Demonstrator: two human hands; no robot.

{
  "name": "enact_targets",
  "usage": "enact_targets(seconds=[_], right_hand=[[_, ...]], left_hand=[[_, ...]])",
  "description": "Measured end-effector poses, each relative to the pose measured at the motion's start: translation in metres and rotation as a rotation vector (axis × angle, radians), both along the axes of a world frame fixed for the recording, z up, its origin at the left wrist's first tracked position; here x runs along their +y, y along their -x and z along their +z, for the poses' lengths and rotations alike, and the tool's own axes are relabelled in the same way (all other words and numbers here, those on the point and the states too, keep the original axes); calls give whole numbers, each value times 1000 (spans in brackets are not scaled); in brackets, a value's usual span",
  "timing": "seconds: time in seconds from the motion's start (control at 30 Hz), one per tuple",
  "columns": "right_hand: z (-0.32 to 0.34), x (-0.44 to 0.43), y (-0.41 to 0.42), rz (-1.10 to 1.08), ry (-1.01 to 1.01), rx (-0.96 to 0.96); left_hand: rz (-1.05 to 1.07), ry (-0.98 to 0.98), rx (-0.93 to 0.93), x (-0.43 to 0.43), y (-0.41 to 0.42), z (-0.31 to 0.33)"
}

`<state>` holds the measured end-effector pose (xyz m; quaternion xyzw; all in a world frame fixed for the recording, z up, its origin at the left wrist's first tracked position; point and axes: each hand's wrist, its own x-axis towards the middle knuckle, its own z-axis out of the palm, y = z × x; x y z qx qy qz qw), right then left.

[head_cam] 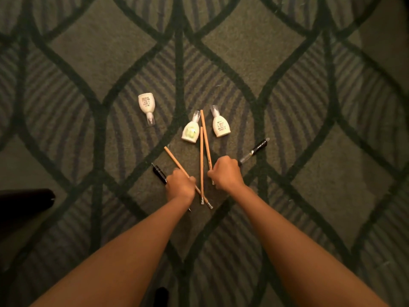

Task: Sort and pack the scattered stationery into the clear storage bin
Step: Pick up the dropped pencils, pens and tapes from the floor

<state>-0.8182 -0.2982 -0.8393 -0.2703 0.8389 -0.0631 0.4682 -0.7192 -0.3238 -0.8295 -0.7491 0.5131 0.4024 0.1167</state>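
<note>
FLOOR SORT: On a green leaf-patterned carpet (99,58), a person's left hand (180,185) curls its fingers round a slanting orange wooden pencil (174,160), a short black pen (159,171) just beside it on the left. The right hand (225,171), fingers likewise curled, grips a second orange pencil (205,138) and a clear-barrelled black pen (256,150). A third orange pencil (201,156) lies between the hands. Beyond lie a middle white plastic bottle (190,131), a right white bottle (220,125) and, apart at far left, a left white bottle (146,107).
</note>
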Motion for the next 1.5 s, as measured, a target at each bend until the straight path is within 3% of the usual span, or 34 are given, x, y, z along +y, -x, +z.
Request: enact_targets(seconds=[0.27, 0.63, 0.9, 0.97, 1.03, 1.1, 1.17, 1.33, 1.5], right_hand=[[2, 19, -6, 79, 0, -134], [10, 34, -5, -153, 151, -296], [13, 38, 12, -242, 199, -331], [11, 35, 19, -332, 224, -234], [3, 32, 25, -455, 251, 22], [0, 27, 28, -575, 228, 190], [-4, 20, 29, -625, 157, 208], [-5, 7, 33, -628, 52, 218], [4, 14, 27, -502, 16, 283]], left_hand=[[-77, 93, 132, 4, 17, 3], [-25, 40, 196, 1, 25, 9], [-231, 100, 261, -3, 34, 13], [-303, 259, 211, -4, 30, 14], [-320, 426, 168, -4, 22, 14], [-191, 509, 183, -3, 12, 16], [28, 509, 161, -4, 3, 15], [503, 289, -13, -13, -15, 8], [538, 166, -35, -10, -25, -2]])
